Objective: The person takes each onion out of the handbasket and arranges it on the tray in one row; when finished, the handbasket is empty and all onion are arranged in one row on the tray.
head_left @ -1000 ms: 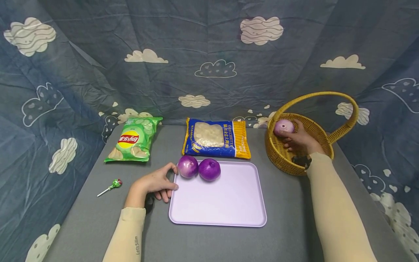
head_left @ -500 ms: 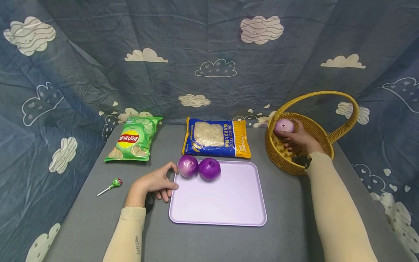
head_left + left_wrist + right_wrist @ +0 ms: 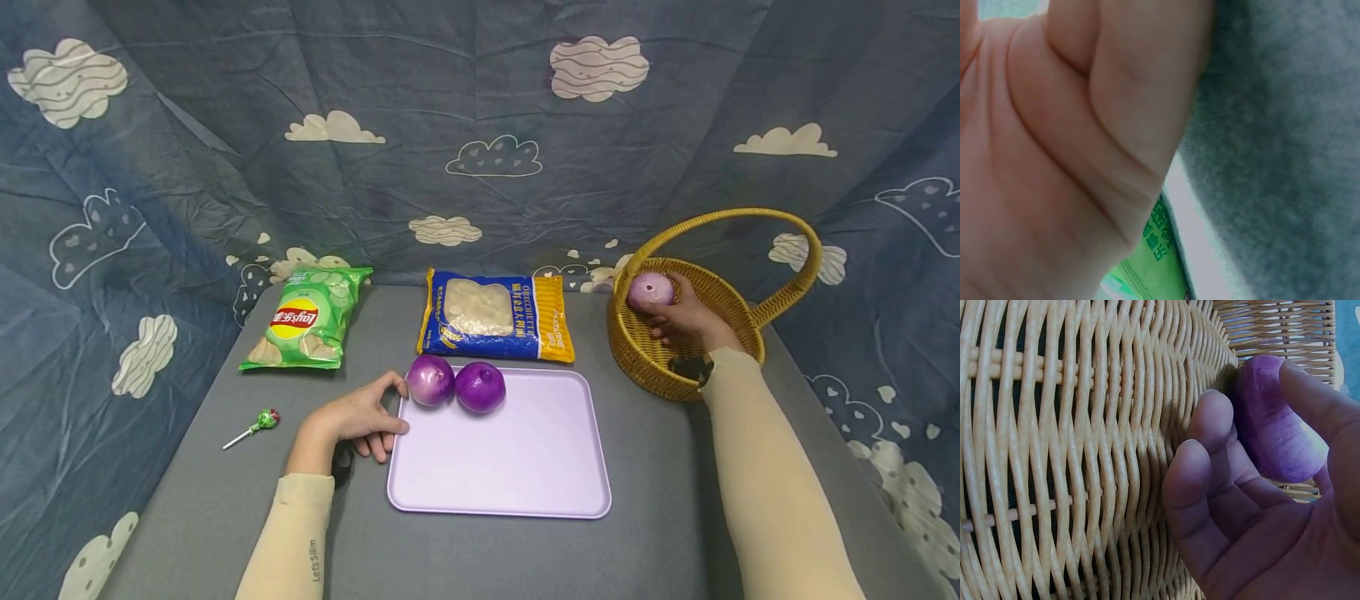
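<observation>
A lilac tray (image 3: 517, 467) lies on the table with two purple onions (image 3: 481, 387) side by side in its far left corner. At its left edge, my left hand (image 3: 356, 417) holds the rim, with thumb and forefinger bent against it. The left wrist view is mostly palm (image 3: 1054, 162), so the fingertips are hidden there. Inside the wicker basket (image 3: 648, 367) my right hand (image 3: 686, 318) grips a paler purple onion (image 3: 651, 290). In the right wrist view thumb and fingers are around this onion (image 3: 1279, 425), while two other curled fingertips stand near the basket weave (image 3: 1122, 437).
A green chip bag (image 3: 307, 321) lies at the back left, and a lollipop (image 3: 258, 423) left of my left hand. Behind the tray is a blue and yellow pasta bag (image 3: 491, 317). The basket's tall handle (image 3: 720, 218) arches over my right hand. A cloud-patterned cloth (image 3: 420, 100) hangs behind.
</observation>
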`<state>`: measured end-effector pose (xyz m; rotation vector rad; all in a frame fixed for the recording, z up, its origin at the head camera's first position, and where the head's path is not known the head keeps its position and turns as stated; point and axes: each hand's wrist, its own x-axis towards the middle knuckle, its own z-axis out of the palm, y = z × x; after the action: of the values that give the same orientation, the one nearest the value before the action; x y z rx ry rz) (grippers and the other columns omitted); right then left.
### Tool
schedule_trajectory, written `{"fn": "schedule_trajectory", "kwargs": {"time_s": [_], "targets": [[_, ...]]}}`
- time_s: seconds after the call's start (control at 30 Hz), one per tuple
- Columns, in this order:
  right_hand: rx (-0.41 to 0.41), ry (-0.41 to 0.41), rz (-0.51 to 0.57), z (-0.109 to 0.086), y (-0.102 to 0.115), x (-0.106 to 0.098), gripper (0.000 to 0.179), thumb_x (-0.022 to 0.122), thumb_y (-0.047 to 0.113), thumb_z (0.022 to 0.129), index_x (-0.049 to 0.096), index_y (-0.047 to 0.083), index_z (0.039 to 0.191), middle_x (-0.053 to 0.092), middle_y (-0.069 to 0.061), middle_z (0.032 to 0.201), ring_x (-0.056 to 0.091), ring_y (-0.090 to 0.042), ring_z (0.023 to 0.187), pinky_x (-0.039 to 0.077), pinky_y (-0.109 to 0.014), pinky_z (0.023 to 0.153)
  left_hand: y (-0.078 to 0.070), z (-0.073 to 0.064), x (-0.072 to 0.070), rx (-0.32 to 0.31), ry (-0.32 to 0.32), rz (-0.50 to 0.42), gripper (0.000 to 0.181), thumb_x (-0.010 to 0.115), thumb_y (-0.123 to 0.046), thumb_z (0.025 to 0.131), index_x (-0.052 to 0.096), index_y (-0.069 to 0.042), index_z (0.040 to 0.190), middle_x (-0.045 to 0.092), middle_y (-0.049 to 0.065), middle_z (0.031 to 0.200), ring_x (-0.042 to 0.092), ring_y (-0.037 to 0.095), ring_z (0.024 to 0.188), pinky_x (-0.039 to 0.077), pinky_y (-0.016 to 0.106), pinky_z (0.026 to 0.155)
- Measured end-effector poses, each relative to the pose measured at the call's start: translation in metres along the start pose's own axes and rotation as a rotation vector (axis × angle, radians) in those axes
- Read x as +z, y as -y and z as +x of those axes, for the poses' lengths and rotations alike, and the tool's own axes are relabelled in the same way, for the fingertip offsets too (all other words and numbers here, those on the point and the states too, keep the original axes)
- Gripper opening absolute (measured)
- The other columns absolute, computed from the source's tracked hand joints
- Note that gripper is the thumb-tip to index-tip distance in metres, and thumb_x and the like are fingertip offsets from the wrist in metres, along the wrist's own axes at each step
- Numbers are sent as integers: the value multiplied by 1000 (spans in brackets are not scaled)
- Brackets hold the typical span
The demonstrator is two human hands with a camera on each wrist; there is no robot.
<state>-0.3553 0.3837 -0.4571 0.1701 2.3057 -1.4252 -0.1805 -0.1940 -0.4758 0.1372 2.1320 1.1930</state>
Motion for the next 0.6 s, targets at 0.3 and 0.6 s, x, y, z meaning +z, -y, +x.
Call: {"fn": "schedule_trajectory", "kwargs": {"time_s": [0.3,0.6], "targets": [[-20,4,-6,-1,-1,0,96,57,21,111,-23,24,164,68,-5,95,68,-13,70,60,-30,66,0,0,0,-2,-4,-1,51,76,-20,97,40,-19,134,72,8,68,70,17,51,50,26,46],[-34,12,-4,3,-5,-1,94,57,18,110,-20,26,163,67,-5,95,67,-13,71,60,-29,66,0,-1,1,-4,-6,-4,51,75,-20,97,40,-19,134,72,8,68,70,17,51,50,26,46]]}}
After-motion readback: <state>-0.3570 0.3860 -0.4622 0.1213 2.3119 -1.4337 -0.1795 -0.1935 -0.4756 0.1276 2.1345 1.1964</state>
